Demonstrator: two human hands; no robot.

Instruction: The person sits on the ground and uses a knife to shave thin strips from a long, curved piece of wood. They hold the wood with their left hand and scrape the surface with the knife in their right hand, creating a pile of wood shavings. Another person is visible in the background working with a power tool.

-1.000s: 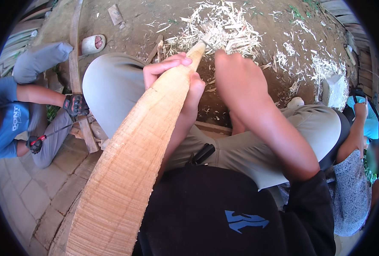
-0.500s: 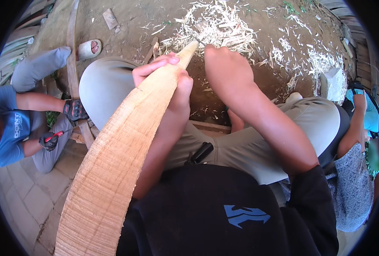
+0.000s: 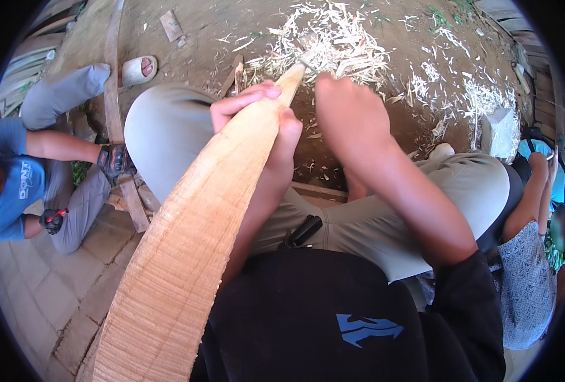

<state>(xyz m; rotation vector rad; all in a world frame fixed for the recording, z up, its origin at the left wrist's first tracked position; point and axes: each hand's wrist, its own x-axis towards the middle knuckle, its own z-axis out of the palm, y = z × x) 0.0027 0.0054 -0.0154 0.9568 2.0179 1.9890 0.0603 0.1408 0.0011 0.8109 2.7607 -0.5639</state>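
Note:
A long, pale, curved piece of wood (image 3: 180, 248) runs from the lower left edge up to a narrow tapered tip above my lap. My left hand (image 3: 283, 137) grips it just below the tip, fingers on one side and thumb on the other. Close to the tip, my right hand (image 3: 352, 111) is closed in a fist, knuckles up. From it a thin dark knife blade (image 3: 309, 67) reaches across the tip; the fist hides the handle.
Wood shavings (image 3: 339, 48) lie heaped on the dirt beyond my hands, with a grey block (image 3: 497, 130) at right. At left sits a co-worker wearing dark gloves (image 3: 115, 160) and holding a red-handled tool (image 3: 61, 213), beside a plank (image 3: 112, 83). Another person (image 3: 527, 280) is at right.
The wood and both my hands have shifted slightly right and down in the picture. The blade stays at the tip. The right-hand person's hands have moved a little.

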